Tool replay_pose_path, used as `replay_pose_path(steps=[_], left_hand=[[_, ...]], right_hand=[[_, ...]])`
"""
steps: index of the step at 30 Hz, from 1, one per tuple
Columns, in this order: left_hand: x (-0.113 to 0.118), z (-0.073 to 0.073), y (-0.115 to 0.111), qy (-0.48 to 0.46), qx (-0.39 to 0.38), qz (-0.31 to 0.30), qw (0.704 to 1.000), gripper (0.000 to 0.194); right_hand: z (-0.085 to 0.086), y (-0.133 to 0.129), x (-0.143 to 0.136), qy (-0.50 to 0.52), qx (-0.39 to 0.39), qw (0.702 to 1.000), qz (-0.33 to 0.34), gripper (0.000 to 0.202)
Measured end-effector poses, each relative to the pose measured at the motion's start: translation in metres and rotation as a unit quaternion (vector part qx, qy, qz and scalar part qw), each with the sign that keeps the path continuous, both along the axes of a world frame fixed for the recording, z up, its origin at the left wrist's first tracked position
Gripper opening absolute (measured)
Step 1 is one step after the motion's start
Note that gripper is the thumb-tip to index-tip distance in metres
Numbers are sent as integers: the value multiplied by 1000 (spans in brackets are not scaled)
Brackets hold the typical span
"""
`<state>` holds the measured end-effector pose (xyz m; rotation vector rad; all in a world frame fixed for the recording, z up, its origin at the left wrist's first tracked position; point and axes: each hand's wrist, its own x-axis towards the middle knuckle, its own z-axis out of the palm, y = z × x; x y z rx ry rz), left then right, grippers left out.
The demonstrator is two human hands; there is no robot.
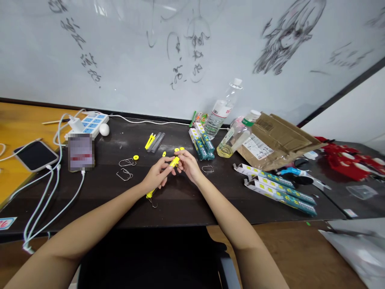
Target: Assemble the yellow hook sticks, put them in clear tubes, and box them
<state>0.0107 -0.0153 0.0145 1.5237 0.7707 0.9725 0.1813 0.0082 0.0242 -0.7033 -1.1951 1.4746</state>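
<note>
My left hand (158, 175) is closed around a slim yellow plastic tool (174, 161) that slants down past the palm. From its lower end hangs a bent metal wire hook (154, 203). The fingers of my right hand (189, 166) are pinched at the tool's upper end, partly hiding it. Just beyond the fingers lie small yellow rings (181, 149) and a little yellow piece (164, 153). Left of my hands are bent wire hooks (124, 174) and another yellow ring (136, 157). Yellow plastic parts (149, 141) and clear tubes (158, 142) lie behind.
Narrow printed boxes (201, 140) stand near a water bottle (221, 110) and a bottle of yellowish liquid (239, 134). More long boxes (279, 192) lie right, before a cardboard package (270, 140). Leftward are a power strip (92, 122), phones (36, 155) and white cables (57, 192).
</note>
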Motion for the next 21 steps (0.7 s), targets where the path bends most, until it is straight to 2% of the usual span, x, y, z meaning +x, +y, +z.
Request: replay_pose_path(steps=[3,8,14,21], left_hand=[[-1,0,0,-4,-1,1,1000,45],[-1,0,1,0,-3,-14,1000,45],[-2,-1,5,-20,-6,8,1000,47],[3,-1,-1,-34,12,10,999,48]], right_hand=[[0,2,2,-25,15,999,-15,24],[-1,1,-2,-39,3,999,-34,37],[0,-1,-1,-26,-5,1000,-1,30],[0,-1,0,-13,26,1000,-12,29]])
